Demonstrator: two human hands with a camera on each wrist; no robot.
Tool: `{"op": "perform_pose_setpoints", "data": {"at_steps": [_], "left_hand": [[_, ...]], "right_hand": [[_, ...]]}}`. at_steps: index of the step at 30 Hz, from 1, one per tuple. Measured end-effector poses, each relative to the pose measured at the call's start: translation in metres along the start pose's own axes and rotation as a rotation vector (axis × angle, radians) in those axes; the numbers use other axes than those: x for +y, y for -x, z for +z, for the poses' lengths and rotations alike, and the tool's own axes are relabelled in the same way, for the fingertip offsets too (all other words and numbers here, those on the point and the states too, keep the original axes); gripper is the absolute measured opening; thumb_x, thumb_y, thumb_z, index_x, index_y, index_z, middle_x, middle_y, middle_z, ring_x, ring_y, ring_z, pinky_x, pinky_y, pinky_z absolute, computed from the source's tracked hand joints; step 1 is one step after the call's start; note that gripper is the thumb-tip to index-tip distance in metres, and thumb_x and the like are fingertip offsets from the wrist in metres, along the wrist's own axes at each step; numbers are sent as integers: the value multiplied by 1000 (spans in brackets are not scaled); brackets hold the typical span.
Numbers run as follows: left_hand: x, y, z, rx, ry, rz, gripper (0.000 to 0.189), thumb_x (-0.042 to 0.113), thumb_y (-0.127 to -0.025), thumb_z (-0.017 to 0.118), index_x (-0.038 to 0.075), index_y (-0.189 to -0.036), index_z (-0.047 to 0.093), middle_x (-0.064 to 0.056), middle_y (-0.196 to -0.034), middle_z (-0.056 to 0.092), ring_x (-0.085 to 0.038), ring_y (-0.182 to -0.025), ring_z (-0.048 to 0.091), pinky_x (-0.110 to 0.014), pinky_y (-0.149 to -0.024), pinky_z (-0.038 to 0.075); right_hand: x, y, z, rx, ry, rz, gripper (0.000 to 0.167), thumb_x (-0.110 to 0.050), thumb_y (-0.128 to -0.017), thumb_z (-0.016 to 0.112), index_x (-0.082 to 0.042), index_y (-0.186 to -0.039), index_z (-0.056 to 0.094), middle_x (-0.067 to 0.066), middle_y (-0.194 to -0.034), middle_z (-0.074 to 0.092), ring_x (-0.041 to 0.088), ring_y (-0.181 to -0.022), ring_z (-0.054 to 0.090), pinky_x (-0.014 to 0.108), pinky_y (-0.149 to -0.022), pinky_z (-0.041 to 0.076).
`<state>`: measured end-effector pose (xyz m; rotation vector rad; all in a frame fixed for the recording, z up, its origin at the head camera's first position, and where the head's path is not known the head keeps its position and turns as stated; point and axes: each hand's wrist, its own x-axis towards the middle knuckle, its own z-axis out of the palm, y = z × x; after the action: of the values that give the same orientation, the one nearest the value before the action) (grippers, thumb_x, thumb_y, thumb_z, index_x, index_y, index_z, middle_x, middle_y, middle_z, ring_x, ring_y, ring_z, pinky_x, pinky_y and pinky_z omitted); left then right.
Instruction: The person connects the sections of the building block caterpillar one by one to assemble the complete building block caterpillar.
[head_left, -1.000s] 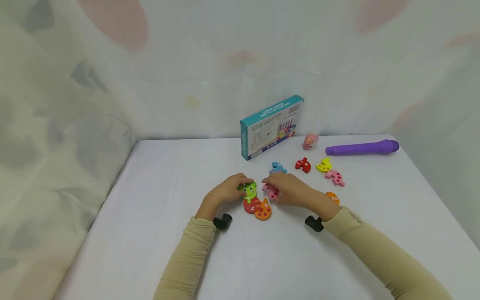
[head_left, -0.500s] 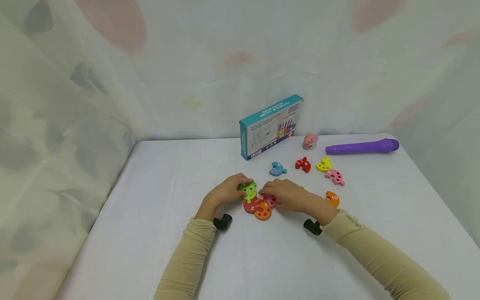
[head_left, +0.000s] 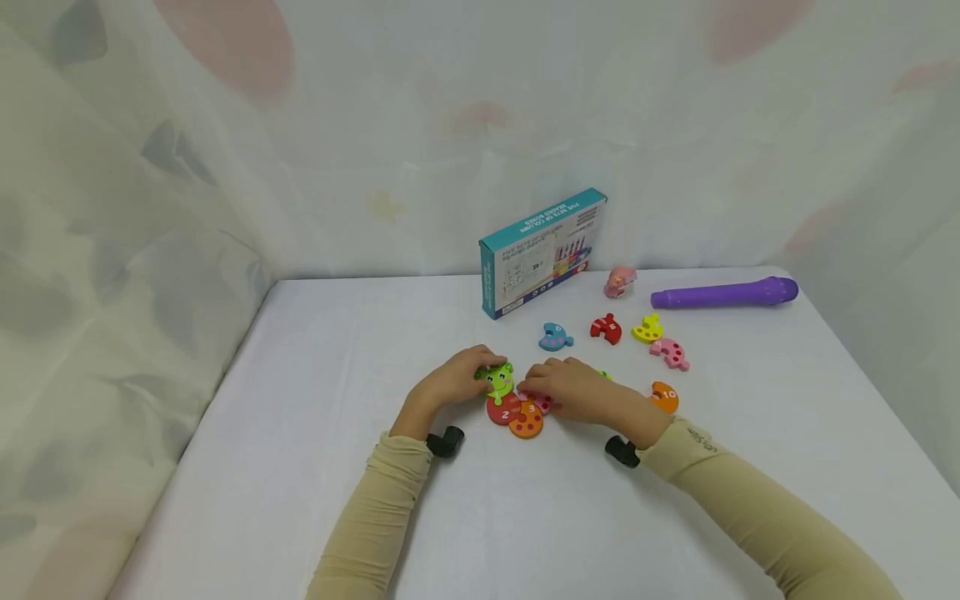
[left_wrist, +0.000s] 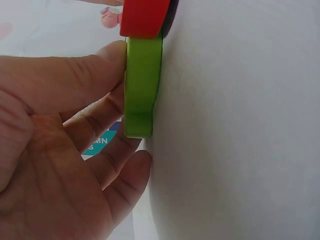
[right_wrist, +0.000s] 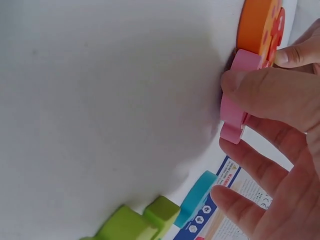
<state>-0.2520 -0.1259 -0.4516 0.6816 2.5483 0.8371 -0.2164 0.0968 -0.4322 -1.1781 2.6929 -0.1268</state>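
My left hand [head_left: 456,379] holds a green caterpillar-head puzzle piece [head_left: 498,383] at its left side, thumb on the near edge and fingers beyond. Joined below it is a red puzzle piece [head_left: 502,411] marked 2, followed by an orange spotted puzzle piece [head_left: 526,425] marked 3. My right hand [head_left: 573,390] pinches a pink puzzle piece [right_wrist: 231,107] between thumb and fingers. That pink piece lies against the orange one in the right wrist view; whether it is fully seated cannot be seen. Its far part is covered by my fingers in the head view.
Loose pieces lie behind and to the right: blue [head_left: 555,337], red [head_left: 606,330], yellow [head_left: 647,330], pink [head_left: 669,353] and orange [head_left: 664,397]. A green piece [right_wrist: 127,225] is mostly behind my right hand. Farther back are a box [head_left: 543,254], a pink figurine [head_left: 620,282] and a purple microphone [head_left: 723,294].
My right hand has moved left and nearer with the pink piece, bringing it against the orange one. The blue piece has come into full view. My left hand has stayed in place.
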Motion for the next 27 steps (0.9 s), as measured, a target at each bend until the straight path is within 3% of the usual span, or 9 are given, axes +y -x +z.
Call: {"op": "perform_pose_setpoints", "data": {"at_steps": [4,9,17,21,27], "left_hand": [[0,1,-1,-1,4,3,44,9,-86,62,11,-129,55,-3,-116,55,-16,-104,50,-34,-95,42],[1,1,-1,1,5,3,44,9,-86,62,11,-129,55,-3,-115,55,-15,-103,50,-33,-95,42],[3,1,-1,-3,2,5,44,8,-86,63,11,-129,55,-4,-116,55,-16,-104,50,-34,-97,41],[2,0,0,0,10,2,44,8,-86,63,11,-129,55,-3,-115,55,-16,-104,50,-34,-97,41],[1,0,0,5,12,-14,44,9,-86,63,12,-129,55,-2,-115,55,-15,-103,50,-33,-96,41]], "right_hand": [[1,0,2,0,2,12,50,-16,-80,71,-22,-127,56,-3,-122,56,18,-111,49,40,-92,43],[5,5,-5,3,-72,73,57,-17,-79,72,-22,-132,51,-1,-128,53,21,-118,46,43,-94,43],[30,26,-26,146,-220,225,61,-16,-80,72,-16,-136,46,9,-136,46,28,-125,41,48,-97,40],[42,33,-32,192,-230,300,61,-18,-82,70,-11,-137,44,12,-134,46,30,-122,43,49,-96,40],[53,41,-27,165,-253,389,62,-22,-81,71,-9,-136,45,15,-135,45,34,-122,42,52,-96,38]]}}
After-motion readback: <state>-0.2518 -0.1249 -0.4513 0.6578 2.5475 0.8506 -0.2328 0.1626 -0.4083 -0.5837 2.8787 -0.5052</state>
